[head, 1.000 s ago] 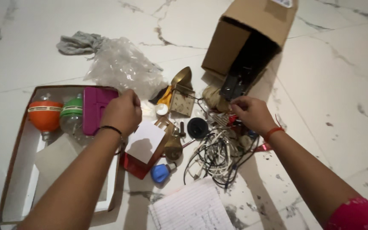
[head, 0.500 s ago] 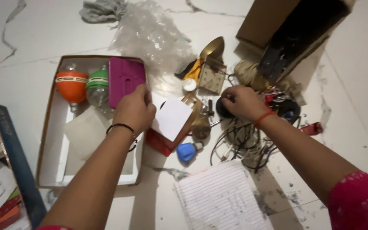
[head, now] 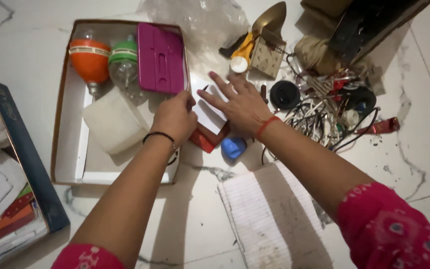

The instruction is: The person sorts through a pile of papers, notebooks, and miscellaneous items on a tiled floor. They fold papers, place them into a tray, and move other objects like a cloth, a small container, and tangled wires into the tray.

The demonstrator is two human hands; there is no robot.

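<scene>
The white paper card lies on a flat red box just beside the shallow white cardboard tray. I see my right hand spread flat and released on it; my left hand curls at its edge, grip hidden, so I cannot tell. I judge that pressing evenly keeps it from sliding. Beneath is glossy white marble floor, cluttered with tangled cables.

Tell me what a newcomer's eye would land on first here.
Probably the two hands meeting mid-frame: the right hand spread flat on a white card, the left hand at the edge of a shallow box. Next, the orange spinning top and magenta case in that box.
</scene>
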